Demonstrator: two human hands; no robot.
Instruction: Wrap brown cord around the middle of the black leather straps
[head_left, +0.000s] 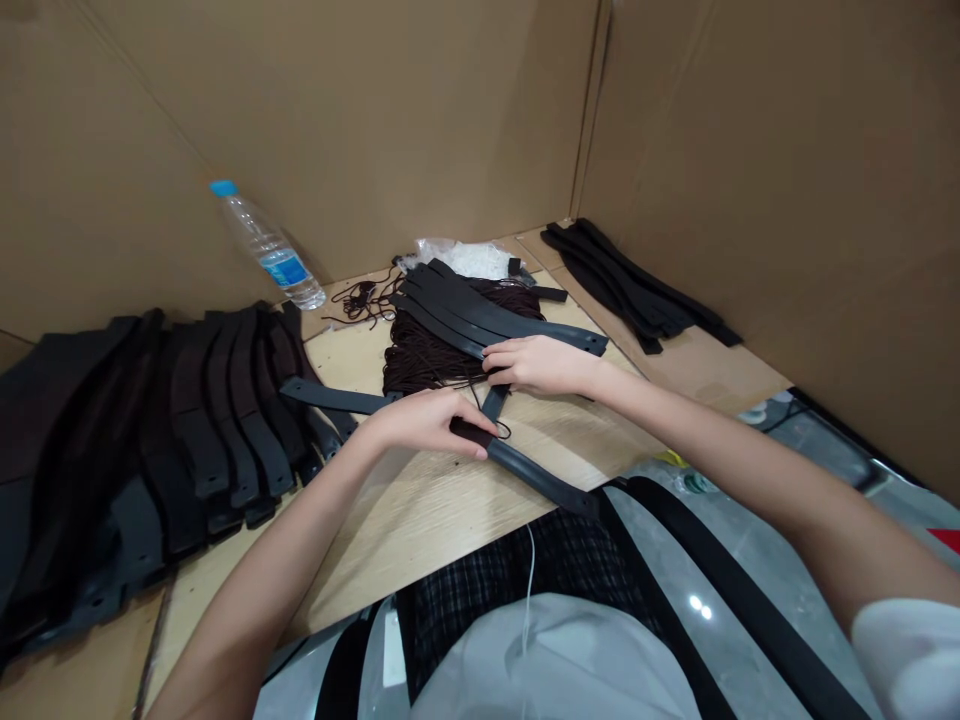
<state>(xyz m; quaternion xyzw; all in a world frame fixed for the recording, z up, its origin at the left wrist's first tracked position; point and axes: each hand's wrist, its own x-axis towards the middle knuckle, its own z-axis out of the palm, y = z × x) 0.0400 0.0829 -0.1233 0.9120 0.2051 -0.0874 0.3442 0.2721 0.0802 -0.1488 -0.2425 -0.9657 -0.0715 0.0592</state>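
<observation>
My left hand [435, 420] is closed around the middle of a long, dark, slightly curved strip [536, 478], held slantwise over the table's front part. Brown cord shows on the strip by my thumb, and a thin loop [504, 431] curls beside it. Up and to the right, my right hand [536, 365] has its fingers together and bent at the near edge of a few stacked dark strips [487, 300]. What its fingertips grip is hidden. Those strips lie on a thick bundle of dark brown cord [420, 350]. A short dark piece [495, 402] shows below my right fingers.
Many overlapping dark strips [187, 430] cover the table's left side. More strips [637, 285] lie at the back right. A water bottle [277, 255] leans on the cardboard wall [360, 120]. Behind the bundle are a clear plastic bag [469, 260] and tangled cord [364, 302].
</observation>
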